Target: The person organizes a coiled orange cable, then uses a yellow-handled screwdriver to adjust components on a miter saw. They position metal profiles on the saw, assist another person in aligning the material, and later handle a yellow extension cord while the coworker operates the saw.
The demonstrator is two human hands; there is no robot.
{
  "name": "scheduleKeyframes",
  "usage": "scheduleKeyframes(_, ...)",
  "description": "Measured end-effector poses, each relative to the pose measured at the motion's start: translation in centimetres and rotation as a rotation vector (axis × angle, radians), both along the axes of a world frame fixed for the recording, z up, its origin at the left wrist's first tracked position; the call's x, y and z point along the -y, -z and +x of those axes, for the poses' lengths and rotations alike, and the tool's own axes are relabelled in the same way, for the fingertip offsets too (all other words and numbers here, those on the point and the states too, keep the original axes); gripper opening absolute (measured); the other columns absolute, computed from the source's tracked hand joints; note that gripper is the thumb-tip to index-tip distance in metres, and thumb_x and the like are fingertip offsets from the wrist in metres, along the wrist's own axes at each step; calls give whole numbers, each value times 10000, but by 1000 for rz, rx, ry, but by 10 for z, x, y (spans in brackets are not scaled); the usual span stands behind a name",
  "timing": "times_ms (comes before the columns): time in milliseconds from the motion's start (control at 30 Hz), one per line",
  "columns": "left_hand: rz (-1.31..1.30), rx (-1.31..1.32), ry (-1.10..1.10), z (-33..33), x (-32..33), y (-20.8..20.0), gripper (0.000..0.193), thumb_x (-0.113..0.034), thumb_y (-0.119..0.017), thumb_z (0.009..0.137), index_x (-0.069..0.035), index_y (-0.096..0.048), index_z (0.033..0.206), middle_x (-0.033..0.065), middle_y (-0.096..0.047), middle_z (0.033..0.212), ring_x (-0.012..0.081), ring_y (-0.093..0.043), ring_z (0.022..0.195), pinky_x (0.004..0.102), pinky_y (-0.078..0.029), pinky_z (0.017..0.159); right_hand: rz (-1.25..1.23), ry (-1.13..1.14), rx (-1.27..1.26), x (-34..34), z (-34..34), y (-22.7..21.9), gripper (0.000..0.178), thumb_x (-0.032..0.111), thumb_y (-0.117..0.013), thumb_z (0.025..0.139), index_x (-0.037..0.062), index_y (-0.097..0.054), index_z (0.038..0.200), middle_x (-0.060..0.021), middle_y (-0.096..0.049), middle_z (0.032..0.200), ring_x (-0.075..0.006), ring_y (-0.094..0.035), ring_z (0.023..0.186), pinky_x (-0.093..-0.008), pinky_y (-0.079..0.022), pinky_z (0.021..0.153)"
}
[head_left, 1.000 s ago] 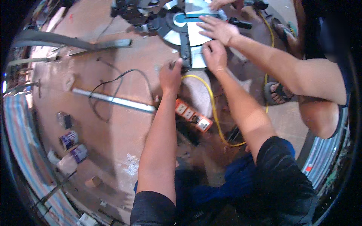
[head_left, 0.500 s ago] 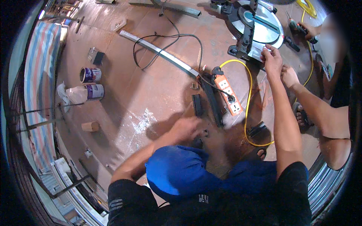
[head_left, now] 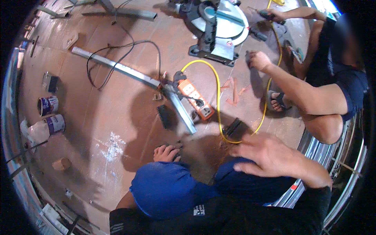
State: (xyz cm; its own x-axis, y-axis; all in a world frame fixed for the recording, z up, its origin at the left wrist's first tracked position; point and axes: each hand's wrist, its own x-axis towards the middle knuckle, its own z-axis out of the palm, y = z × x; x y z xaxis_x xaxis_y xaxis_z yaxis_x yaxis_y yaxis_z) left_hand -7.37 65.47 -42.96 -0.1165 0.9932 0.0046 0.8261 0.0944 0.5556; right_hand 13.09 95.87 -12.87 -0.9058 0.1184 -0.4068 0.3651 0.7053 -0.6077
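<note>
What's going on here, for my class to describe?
The person's left hand is down by the floor; whether it holds anything is unclear. The right hand, blurred, is open and looks empty. A co-worker's hand is near the saw, which stands beyond the orange power strip. Neither of the person's hands touches the saw.

We hold our left hand (head_left: 167, 153) low beyond our blue-clad knee (head_left: 164, 188), our blurred right hand (head_left: 268, 154) spread above the other leg (head_left: 254, 186). Before us, an orange power strip (head_left: 192, 96) lies beside a metal tube (head_left: 181, 111).
</note>
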Motion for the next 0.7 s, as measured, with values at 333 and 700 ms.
scheduleKeyframes(333,-116,71,-47,-2,-13,-4,285,-242,-754,764,-157,-734,1036,16,-668,1157,277,-564,1154,454,-403,985,-66,35,254,-22,18,11,536,401,-748,850,96,-626,1275,-102,-644,951,-322,-651,869,-460,-492,803)
scheduleKeyframes(700,-434,45,93,-6,-26,-15,422,-454,-747,809,-136,-703,1083,99,-575,1301,382,-457,1283,533,-374,1060,-427,-185,312,3,54,-9,587,411,-768,824,114,-628,1309,-110,-649,931,-313,-630,892,-470,-440,832)
